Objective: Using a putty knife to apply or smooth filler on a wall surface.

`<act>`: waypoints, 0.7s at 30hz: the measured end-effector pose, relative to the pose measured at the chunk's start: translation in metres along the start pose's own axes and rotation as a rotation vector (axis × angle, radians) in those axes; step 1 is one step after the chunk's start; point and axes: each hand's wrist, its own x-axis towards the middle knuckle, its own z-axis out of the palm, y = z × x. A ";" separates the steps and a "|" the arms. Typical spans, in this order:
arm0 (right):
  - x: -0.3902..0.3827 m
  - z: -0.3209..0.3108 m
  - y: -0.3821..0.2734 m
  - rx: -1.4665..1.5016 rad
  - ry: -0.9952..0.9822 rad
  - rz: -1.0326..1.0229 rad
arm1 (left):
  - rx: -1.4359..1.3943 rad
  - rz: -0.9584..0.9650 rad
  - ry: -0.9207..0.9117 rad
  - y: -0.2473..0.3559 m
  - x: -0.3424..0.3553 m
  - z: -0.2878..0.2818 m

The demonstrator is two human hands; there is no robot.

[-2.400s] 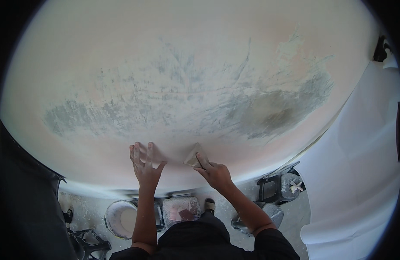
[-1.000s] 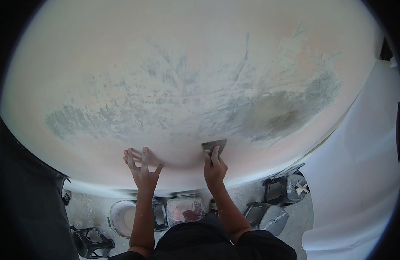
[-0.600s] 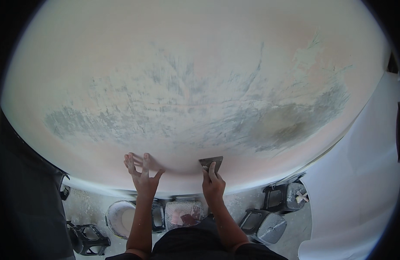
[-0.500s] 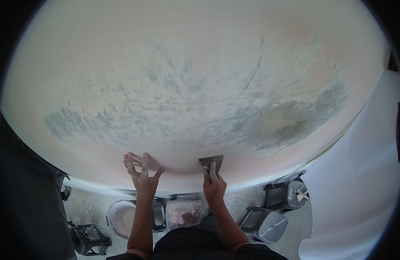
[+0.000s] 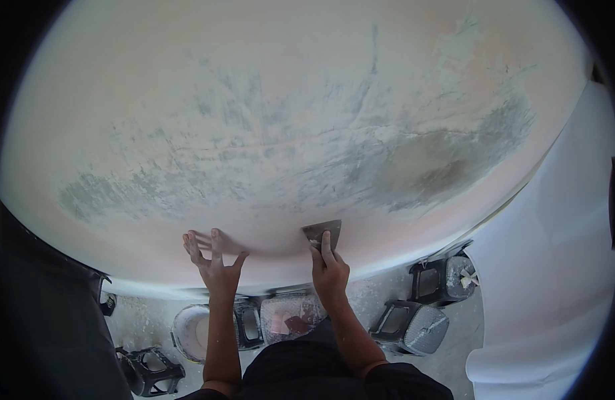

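A large, smoothly curved pale panel (image 5: 281, 87) fills most of the view, with grey scuffed patches across its middle and pinkish areas near its lower part. My right hand (image 5: 330, 272) grips a putty knife (image 5: 323, 233), its wide grey blade at the panel's lower part. Left of it, my left hand (image 5: 216, 268) has its fingers spread, fingertips at the panel and casting a shadow there. Nothing is in that hand. A darker, brownish-grey smear (image 5: 427, 163) marks the panel's right side.
Below the panel stand a white bucket (image 5: 181, 333), a spattered stool (image 5: 291, 310) with pinkish pieces on it, and several dark stools, among them one at right (image 5: 421, 330). White sheeting (image 5: 534, 253) hangs at right, dark sheeting (image 5: 41, 300) at left.
The putty knife in my right hand has moved slightly up the panel. My left hand has shifted a little up and left, still spread. The view has shifted slightly.
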 end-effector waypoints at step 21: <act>0.060 -0.058 0.048 -0.249 -0.038 -0.360 | -0.030 -0.014 0.021 -0.002 0.002 -0.001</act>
